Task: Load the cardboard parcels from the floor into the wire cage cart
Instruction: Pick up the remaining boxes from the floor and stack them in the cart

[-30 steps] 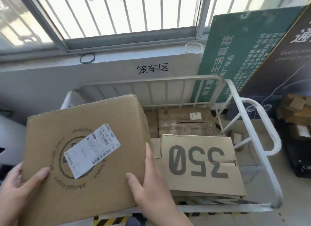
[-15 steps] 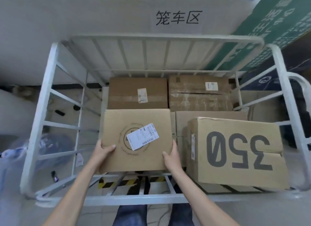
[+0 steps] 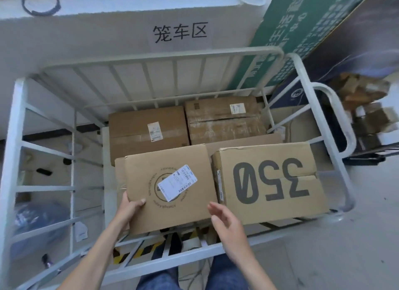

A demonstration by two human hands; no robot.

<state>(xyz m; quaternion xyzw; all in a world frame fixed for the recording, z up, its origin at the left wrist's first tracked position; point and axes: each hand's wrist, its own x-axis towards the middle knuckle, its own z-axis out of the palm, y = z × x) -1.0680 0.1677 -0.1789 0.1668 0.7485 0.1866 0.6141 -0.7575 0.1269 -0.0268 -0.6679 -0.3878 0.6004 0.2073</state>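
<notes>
A brown parcel with a white shipping label and a round printed logo lies inside the white wire cage cart, at its near left. My left hand grips the parcel's near-left edge, thumb on top. My right hand hovers just off the parcel's near-right corner, fingers relaxed, holding nothing. To the right sits a parcel marked "350". Two more parcels fill the back: a plain one and a taped one.
The cart stands against a white wall with black lettering. A green sign board leans at the right. More cardboard boxes are piled on the floor to the right. Black-and-yellow floor tape shows under the cart.
The labelled parcel has gone down into the cart beside the "350" parcel. My right hand has come off its right edge. My left hand still holds it.
</notes>
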